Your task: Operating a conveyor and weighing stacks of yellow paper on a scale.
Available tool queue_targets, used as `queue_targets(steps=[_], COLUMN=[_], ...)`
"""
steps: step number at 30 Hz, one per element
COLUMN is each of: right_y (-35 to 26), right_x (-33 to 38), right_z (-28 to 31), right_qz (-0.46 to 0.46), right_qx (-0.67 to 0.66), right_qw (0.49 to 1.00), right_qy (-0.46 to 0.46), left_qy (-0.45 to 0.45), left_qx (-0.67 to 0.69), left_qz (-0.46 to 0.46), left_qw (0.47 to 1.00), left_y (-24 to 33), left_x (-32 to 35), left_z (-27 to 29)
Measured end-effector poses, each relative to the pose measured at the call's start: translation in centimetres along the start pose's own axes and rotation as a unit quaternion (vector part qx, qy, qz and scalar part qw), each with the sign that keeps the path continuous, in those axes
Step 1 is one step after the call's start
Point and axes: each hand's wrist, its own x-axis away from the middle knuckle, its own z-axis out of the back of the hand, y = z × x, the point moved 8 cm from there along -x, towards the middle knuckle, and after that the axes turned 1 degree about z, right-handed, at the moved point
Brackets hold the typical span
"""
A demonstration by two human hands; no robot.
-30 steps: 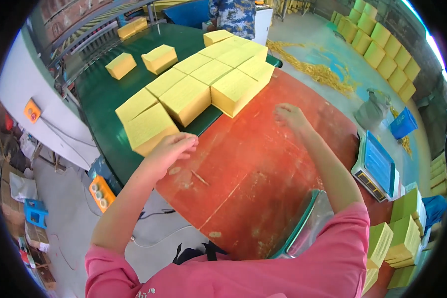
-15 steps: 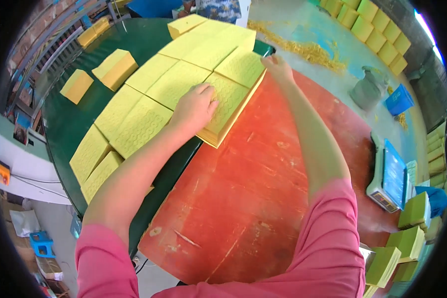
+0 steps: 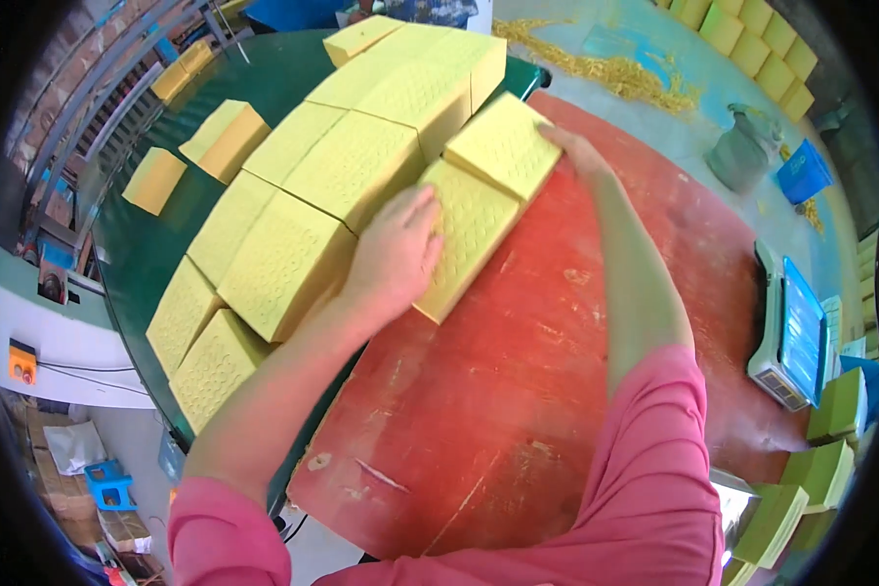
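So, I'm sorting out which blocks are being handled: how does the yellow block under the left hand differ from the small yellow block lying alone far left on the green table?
The yellow block under the left hand lies on the red board, touched by the left hand; the lone yellow block lies on the green table, untouched. The first abuts another block; the second sits apart. Both are yellow and box-shaped.

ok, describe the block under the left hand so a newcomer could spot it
Start at the red table. At its far-left edge, two yellow blocks overhang it. The left hand lies flat on the nearer block; the farther block has the right hand at its corner.
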Motion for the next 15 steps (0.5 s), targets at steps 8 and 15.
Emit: queue_targets(steps=[8,15], right_y=[1.2,1.0], right_x=[22.0,35.1], right_z=[2.9,0.7], right_qz=[-0.126,-0.128], right_qx=[-0.039,-0.03], right_qw=[0.991,0.991], right_qy=[0.035,0.031], left_qy=[-0.008,-0.046], left_qx=[0.08,0.088], left_qz=[-0.021,-0.025], left_qw=[0.997,0.995], left_y=[12.1,19.4], left_x=[12.0,22.5], left_z=[2.5,6.5])
